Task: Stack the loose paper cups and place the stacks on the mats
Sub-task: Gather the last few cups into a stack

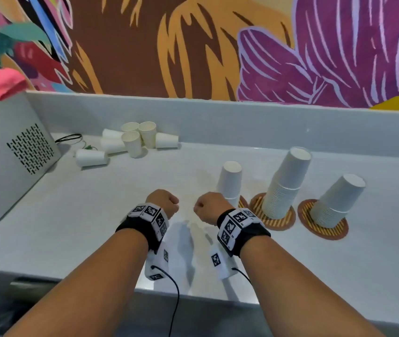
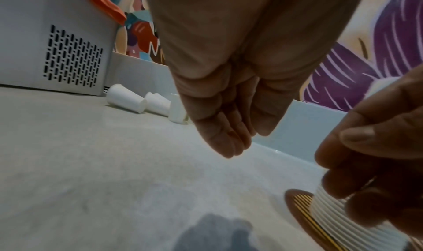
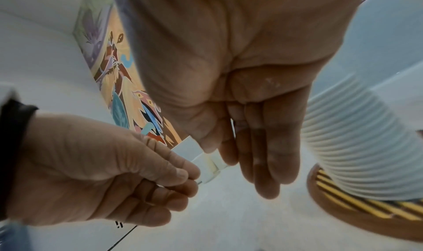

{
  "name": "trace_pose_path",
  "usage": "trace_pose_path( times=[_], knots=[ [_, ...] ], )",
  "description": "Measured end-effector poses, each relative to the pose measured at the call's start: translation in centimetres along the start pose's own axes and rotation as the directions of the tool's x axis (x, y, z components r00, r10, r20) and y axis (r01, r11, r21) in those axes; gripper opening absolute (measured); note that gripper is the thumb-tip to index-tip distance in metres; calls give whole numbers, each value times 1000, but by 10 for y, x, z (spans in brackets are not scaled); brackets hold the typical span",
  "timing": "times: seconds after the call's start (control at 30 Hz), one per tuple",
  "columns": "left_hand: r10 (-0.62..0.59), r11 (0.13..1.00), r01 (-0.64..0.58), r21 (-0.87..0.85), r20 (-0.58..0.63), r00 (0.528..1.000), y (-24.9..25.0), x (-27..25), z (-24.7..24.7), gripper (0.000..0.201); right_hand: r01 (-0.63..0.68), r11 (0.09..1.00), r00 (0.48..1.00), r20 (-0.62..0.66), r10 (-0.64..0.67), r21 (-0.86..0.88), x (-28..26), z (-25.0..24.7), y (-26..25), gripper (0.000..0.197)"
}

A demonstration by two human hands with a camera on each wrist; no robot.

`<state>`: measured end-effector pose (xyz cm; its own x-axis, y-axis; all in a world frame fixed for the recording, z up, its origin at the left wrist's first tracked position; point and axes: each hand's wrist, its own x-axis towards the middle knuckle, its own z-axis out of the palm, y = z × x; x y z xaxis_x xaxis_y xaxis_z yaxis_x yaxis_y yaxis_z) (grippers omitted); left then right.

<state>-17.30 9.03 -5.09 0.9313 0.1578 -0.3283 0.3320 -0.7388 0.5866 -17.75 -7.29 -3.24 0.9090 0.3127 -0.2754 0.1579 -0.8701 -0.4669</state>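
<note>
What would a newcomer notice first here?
Three upside-down cup stacks stand on round striped mats at the right, the middle one tallest. A heap of loose cups lies back left beside a grey appliance; the left hand and right hand hover in front as empty fists.

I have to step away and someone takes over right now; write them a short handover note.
Left hand: fingers curled, holding nothing, above the counter. Right hand: the same, beside it.
Done: three upside-down cup stacks stand on the mats: short stack, tall stack, right stack.
To do: about seven loose cups at the back by the grey box, some upright, some on their sides; nest them and set them on a mat.
</note>
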Motion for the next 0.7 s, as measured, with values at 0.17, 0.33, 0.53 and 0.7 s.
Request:
trace_pose_path(
  times=[0.17, 0.33, 0.53, 0.7],
  knots=[
    [-11, 999, 12, 36, -30, 999, -42, 17, -49, 31, -7, 1000, 999, -33, 6, -20, 24, 14, -48, 29],
    [-9, 998, 11, 62, -37, 999, -71, 31, -78, 28, 14, 999, 997, -80, -11, 33, 43, 31, -76, 28],
    [14, 991, -3, 136, -78, 997, -83, 48, -95, 30, 22, 999, 993, -115, -17, 45, 64, 35, -91, 30],
    [11, 992, 9, 126, -158, 987, -80, 69, -111, 33, 29, 997, 990, -141, -19, 69, 91, 24, -95, 30]
  ],
)
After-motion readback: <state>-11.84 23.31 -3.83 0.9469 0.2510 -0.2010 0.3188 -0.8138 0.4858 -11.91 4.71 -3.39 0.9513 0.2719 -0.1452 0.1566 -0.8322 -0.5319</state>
